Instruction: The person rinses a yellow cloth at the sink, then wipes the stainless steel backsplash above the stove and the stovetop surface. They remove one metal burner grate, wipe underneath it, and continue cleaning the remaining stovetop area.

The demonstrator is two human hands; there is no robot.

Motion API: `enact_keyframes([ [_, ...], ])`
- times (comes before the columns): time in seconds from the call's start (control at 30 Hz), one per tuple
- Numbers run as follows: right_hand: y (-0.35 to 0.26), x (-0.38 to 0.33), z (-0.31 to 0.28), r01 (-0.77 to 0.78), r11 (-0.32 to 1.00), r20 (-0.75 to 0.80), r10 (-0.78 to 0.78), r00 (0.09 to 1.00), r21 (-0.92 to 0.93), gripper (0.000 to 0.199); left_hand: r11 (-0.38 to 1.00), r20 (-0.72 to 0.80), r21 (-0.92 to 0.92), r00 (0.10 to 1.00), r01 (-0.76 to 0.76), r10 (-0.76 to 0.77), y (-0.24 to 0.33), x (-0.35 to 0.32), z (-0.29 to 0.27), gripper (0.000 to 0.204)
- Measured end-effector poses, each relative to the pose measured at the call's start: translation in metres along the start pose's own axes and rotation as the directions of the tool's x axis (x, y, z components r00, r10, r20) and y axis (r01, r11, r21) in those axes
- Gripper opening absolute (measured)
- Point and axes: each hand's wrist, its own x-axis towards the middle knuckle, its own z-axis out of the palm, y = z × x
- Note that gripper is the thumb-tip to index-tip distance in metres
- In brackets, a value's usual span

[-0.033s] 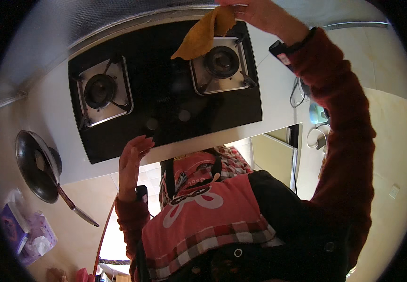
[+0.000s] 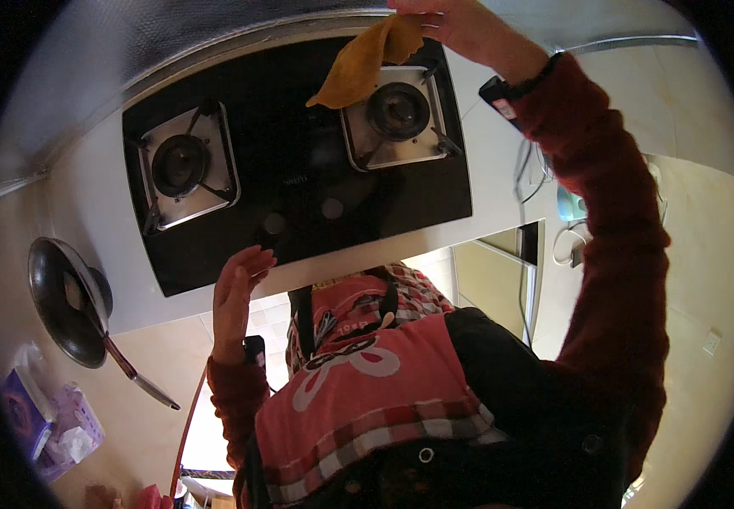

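A black glass hob with two gas burners sits in a white counter. My right hand is stretched over the far edge, shut on an orange-yellow cloth that hangs over the back corner of the right burner. My left hand lies at the hob's front edge, fingers apart and empty, just below the left knob. A second knob sits beside it. The left burner is bare.
A dark pan with a long handle stands on the counter left of the hob. Purple packets lie at lower left. Cables and a small pale device sit at the counter's right end. A steel strip runs behind the hob.
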Motion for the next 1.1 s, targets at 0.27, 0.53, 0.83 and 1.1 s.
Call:
enact_keyframes([
  [0.27,0.071,0.019,0.002,0.321,0.519,0.089,-0.422,0.902,-0.792,0.035,0.999,-0.09,0.046,0.996,0.01,-0.006,0.008,-0.02,0.002,0.039],
  [0.53,0.058,0.04,0.006,0.577,0.07,0.51,-0.391,0.766,-0.814,0.026,0.998,-0.136,0.037,0.989,-0.052,0.056,0.001,-0.027,0.034,0.039],
  [0.83,0.042,0.01,-0.025,-0.021,0.15,-0.023,-0.012,1.0,-0.988,0.045,0.995,-0.067,-0.026,0.993,-0.096,0.094,-0.001,0.001,0.046,0.042],
  [1.1,0.033,0.042,0.007,0.067,0.996,-0.309,-0.081,0.948,-0.056,0.023,0.998,-0.014,-0.033,0.999,-0.053,0.053,-0.003,0.003,0.015,0.047],
])
